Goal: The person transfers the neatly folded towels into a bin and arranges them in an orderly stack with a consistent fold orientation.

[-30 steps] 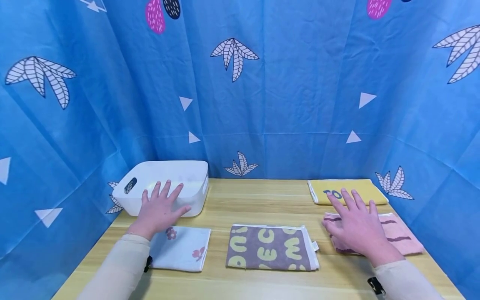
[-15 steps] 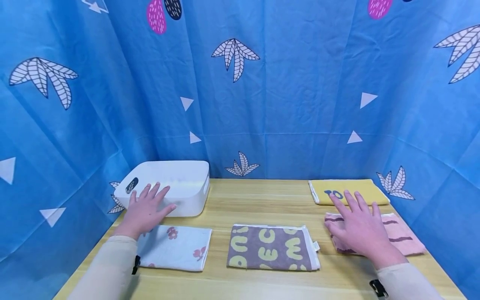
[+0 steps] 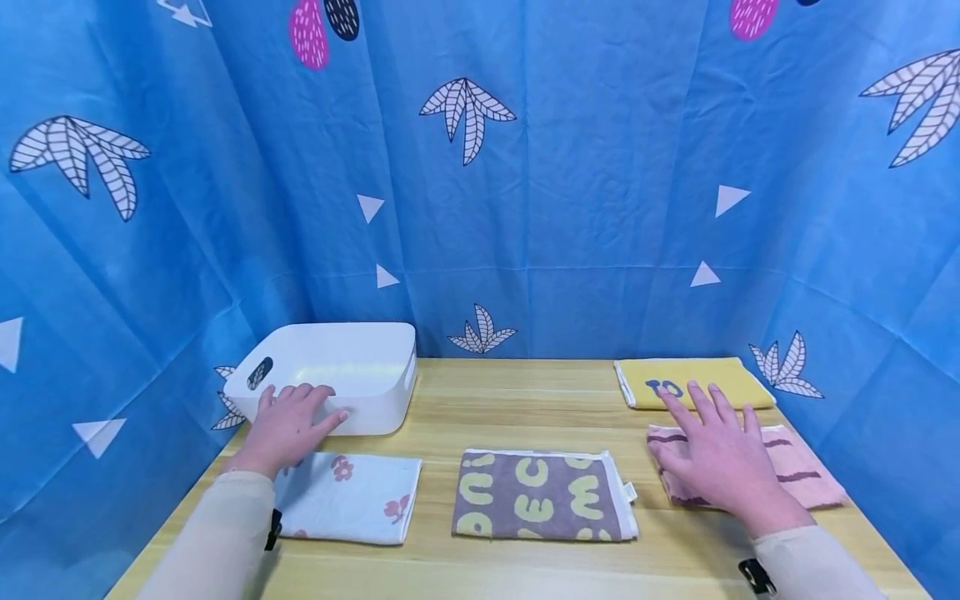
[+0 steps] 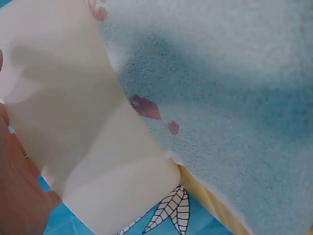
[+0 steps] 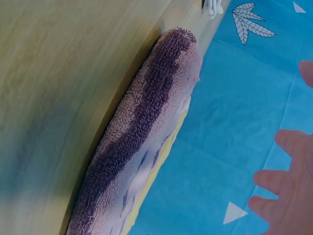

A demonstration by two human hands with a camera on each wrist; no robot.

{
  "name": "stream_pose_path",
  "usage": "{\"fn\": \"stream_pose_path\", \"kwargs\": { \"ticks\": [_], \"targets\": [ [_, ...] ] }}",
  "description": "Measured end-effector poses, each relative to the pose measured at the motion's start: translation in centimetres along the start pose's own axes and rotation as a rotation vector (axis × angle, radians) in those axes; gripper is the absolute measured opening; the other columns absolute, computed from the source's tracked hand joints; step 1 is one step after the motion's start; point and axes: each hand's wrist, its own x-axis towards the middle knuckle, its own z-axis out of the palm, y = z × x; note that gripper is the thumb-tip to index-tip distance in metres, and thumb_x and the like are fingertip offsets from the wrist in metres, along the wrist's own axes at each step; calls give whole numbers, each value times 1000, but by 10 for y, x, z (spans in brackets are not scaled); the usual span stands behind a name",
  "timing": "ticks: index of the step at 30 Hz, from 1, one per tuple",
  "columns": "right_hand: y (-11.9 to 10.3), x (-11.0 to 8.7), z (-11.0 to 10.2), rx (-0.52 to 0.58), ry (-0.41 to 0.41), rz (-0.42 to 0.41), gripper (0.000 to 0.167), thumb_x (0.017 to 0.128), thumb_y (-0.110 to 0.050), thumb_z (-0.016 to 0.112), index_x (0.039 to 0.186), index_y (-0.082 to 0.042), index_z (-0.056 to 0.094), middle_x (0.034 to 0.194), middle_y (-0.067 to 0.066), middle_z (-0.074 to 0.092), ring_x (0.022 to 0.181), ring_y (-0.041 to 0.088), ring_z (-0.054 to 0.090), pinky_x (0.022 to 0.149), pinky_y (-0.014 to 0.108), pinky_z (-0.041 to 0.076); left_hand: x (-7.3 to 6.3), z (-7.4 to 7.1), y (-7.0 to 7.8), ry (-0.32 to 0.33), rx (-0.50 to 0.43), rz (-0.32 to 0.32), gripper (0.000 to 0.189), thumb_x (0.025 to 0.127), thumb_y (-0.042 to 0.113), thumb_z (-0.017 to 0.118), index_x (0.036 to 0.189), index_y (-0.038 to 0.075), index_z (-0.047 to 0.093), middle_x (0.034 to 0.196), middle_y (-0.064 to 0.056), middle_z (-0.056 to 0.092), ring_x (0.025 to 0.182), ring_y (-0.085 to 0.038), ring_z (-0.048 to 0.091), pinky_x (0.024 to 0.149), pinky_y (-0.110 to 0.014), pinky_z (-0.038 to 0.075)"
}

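My left hand (image 3: 288,425) is at the front rim of a white plastic basket (image 3: 382,414). Its fingers bend over the rim while the thumb points right along the front wall; in the left wrist view the fingers (image 4: 22,181) overlap the rim. Just below that hand lies a folded white towel with pink flowers (image 3: 367,500). With fingers spread, my right hand (image 3: 720,462) is over a folded pink towel with dark stripes (image 3: 806,479), part of which it hides. Its fingertips overlap the front of a folded yellow towel (image 3: 705,379).
A folded purple towel with yellow-green letters (image 3: 540,496) lies at the middle front of the wooden table (image 3: 517,400). Blue patterned curtains (image 3: 600,208) enclose the table at the back and both sides.
My left hand has moved left along the basket's front, and its fingers have bent down toward the rim. The right hand has stayed nearly still over the pink towel.
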Motion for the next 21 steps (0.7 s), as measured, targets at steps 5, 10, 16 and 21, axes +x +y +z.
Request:
{"fn": "stream_pose_path", "kwargs": {
  "ticks": [5, 10, 16, 21],
  "targets": [
    [0, 0, -2, 1, 8, -1, 85, 93, -71, 49, 161, -24, 28, 158, 29, 26, 143, 56, 17, 103, 81, 6, 5, -1, -1, 0, 23, 14, 70, 99, 66, 46, 133, 7, 59, 126, -20, 62, 118, -43, 51, 103, -72, 21],
    [0, 0, -6, 3, 4, 7, 84, 93, -67, 54, 160, -22, 30, 159, 29, 26, 143, 56, 17, 103, 81, 7, 9, -2, -1, 2, 33, 12, 61, 101, 62, 43, 127, 11, 63, 118, -14, 67, 112, -39, 56, 99, -69, 29],
    [-1, -2, -8, 8, -27, 18, 85, 93, -70, 50, 160, -21, 30, 159, 30, 24, 143, 56, 16, 103, 80, 5, 7, 0, -2, -7, -2, 8, 56, 104, 56, 44, 130, 11, 62, 124, -16, 66, 119, -41, 54, 100, -69, 28],
    [-2, -4, -6, 9, -25, 16, 87, 93, -75, 44, 161, -22, 29, 159, 30, 24, 143, 57, 16, 104, 80, 5, 4, 0, -2, 1, -13, 9, 51, 104, 52, 47, 130, 10, 62, 125, -16, 65, 120, -41, 53, 99, -69, 29]
  ]
}}
